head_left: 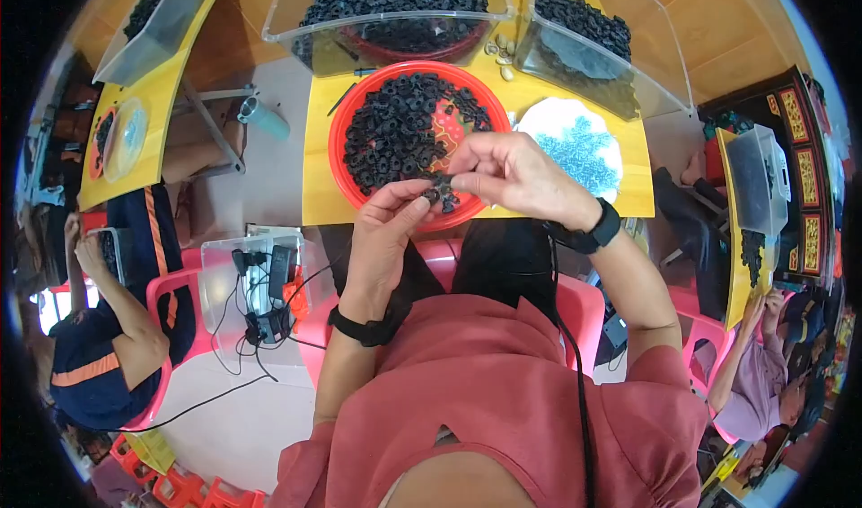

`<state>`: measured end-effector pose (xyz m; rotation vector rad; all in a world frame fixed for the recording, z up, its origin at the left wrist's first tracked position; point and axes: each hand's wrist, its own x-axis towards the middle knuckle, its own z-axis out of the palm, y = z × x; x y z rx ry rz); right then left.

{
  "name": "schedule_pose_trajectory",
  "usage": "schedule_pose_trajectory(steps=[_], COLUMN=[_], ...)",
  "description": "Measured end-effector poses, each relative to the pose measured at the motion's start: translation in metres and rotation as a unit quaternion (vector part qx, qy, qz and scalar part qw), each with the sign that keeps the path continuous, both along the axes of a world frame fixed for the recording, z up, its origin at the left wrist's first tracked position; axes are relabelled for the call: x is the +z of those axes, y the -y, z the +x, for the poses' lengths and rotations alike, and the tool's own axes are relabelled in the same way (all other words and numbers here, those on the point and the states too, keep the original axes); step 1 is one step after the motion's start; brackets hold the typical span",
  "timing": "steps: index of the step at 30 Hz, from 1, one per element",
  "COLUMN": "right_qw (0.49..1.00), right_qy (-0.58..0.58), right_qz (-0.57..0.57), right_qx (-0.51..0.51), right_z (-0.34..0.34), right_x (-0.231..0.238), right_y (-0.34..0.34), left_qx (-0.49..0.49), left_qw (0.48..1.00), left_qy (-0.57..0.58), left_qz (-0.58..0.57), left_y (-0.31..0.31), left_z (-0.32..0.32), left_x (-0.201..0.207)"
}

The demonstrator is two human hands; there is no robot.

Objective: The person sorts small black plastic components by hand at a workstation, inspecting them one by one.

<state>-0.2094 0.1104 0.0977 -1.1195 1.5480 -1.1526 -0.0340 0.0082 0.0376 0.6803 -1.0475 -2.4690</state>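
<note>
My left hand [388, 225] pinches a small black part [432, 196] between thumb and fingertips, over the near rim of a round red tray [338, 117]. Close against it, my right hand [516, 174] has thumb and forefinger pressed together at the same spot. Whatever those right fingertips hold is too small to make out. Loose black ring-shaped parts [386, 131] heap up in the tray, mostly on its left side, and its patterned red bottom shows toward the right. Beside the tray, right of it, lies a white scalloped plate [541, 117] covered with tiny blue pieces [579, 153].
Two clear bins [409, 32] [584, 68] of black parts stand at the table's far side. Small tan pieces [505, 59] lie between them. A clear box [215, 265] with cables sits at left. People work at yellow tables [175, 86] [738, 265] on both sides.
</note>
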Motion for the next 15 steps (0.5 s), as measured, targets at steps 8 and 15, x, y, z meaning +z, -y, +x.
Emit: schedule_pose_trajectory(steps=[8,15], right_qw=[0.998,0.992], right_qy=[0.053,0.114], right_qz=[0.031,0.045], right_qx=[-0.021,-0.037], right_z=[0.009,0.013], right_x=[0.004,0.003], right_y=[-0.011,-0.015], left_qx=[0.018,0.003], left_qw=[0.996,0.994], left_qy=[-0.007,-0.009], left_qz=[-0.089,-0.107], left_y=[-0.01,-0.01], left_z=[-0.004,-0.003], left_x=[0.005,0.004])
